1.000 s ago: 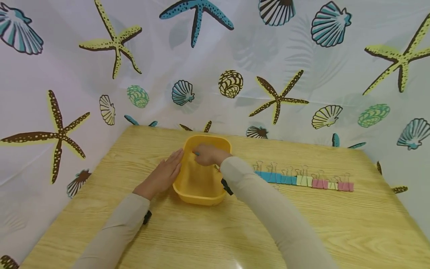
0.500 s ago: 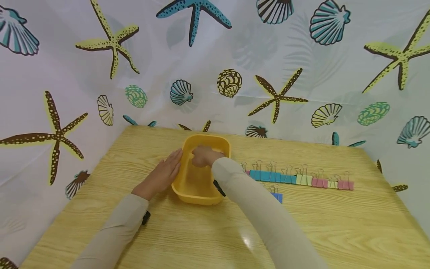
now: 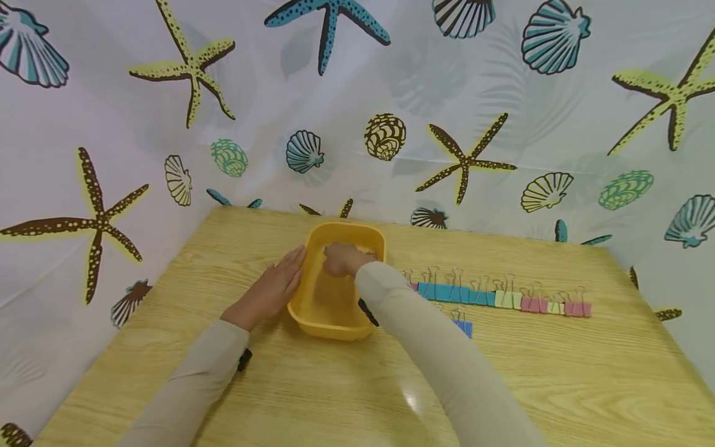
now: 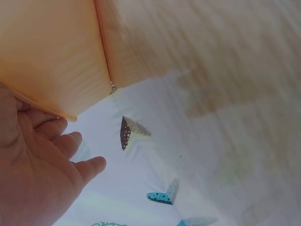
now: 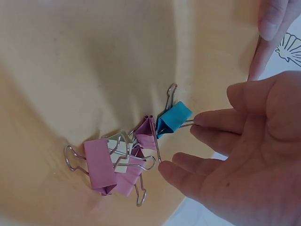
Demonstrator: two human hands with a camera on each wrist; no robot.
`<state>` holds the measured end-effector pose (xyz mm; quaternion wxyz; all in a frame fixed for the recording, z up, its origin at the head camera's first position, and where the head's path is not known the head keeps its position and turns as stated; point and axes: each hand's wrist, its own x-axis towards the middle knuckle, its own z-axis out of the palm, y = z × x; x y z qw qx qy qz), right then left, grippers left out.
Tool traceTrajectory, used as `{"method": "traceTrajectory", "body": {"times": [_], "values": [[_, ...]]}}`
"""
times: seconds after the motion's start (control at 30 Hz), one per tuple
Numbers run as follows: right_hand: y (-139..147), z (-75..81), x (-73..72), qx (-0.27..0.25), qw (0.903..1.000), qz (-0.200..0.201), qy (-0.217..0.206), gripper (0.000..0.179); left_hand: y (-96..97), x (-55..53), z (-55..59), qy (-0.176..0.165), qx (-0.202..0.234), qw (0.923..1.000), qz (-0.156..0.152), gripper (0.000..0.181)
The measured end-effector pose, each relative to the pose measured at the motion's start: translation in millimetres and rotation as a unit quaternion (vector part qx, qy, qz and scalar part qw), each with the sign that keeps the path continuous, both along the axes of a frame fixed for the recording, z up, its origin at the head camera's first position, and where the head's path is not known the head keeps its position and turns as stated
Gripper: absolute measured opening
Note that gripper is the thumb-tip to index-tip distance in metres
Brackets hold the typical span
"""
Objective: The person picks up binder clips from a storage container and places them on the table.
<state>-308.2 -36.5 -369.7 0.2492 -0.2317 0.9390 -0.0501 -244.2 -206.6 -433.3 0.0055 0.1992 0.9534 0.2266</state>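
Observation:
A yellow plastic tub [image 3: 333,332] stands on the table. My left hand [image 3: 270,287] rests along its left side, fingers extended; in the left wrist view the fingers [image 4: 61,134] touch the tub's wall near the rim. My right hand [image 3: 342,259] reaches down inside the tub. The right wrist view shows a small heap of binder clips there: a teal clip [image 5: 175,117], several pink ones such as the pink clip [image 5: 99,165], and a pale yellow clip [image 5: 123,149]. Right fingertips touch the teal clip's wire handle and lie close to a pink clip's handle, with the thumb apart.
Right of the tub, a row of binder clips in teal [image 3: 455,293], pale yellow [image 3: 507,299] and pink [image 3: 578,308] stands on the wooden table [image 3: 313,397]. A royal blue clip [image 3: 465,328] sits in front, partly behind the right sleeve. A patterned cloth [image 3: 335,105] hangs behind.
Over the last second my right forearm has shifted slightly left, uncovering the royal blue clip and the row's left end. The right hand moves slightly within the tub; the left hand stays.

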Motion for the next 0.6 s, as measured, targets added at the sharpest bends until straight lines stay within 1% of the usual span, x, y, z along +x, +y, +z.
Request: {"method": "traceTrajectory", "body": {"times": [0.13, 0.27, 0.33, 0.4, 0.47, 0.6], "values": [[-1.2, -3.2, -2.0, -0.001, 1.0, -0.001, 0.005, 0.046, 0.1, -0.1, -0.3, 0.0, -0.001, 1.0, 0.001, 0.054], [-1.6, -6.0, -2.1, -0.003, 0.9998, 0.0, 0.021, 0.042, 0.9, -0.8, -1.3, -0.004, 0.003, 1.0, 0.0, 0.054], [-1.2, -6.1, -1.2, -0.013, 0.9994, -0.005, 0.031, 0.039, 0.6, -1.5, -1.9, -0.002, 0.001, 1.0, -0.001, 0.054], [-1.0, -5.4, -0.1, -0.033, 0.9984, -0.021, 0.04, 0.037, -0.1, -2.0, -2.2, 0.0, -0.002, 1.0, -0.002, 0.054], [-1.1, -5.1, 0.6, -0.06, 0.9957, -0.035, 0.061, 0.033, -0.9, -1.9, -2.1, 0.001, -0.003, 1.0, -0.003, 0.054], [-2.4, -3.1, 2.1, -0.122, 0.9847, -0.067, 0.105, 0.024, -1.9, -1.2, -1.5, 0.0, 0.0, 1.0, -0.003, 0.054]]}}
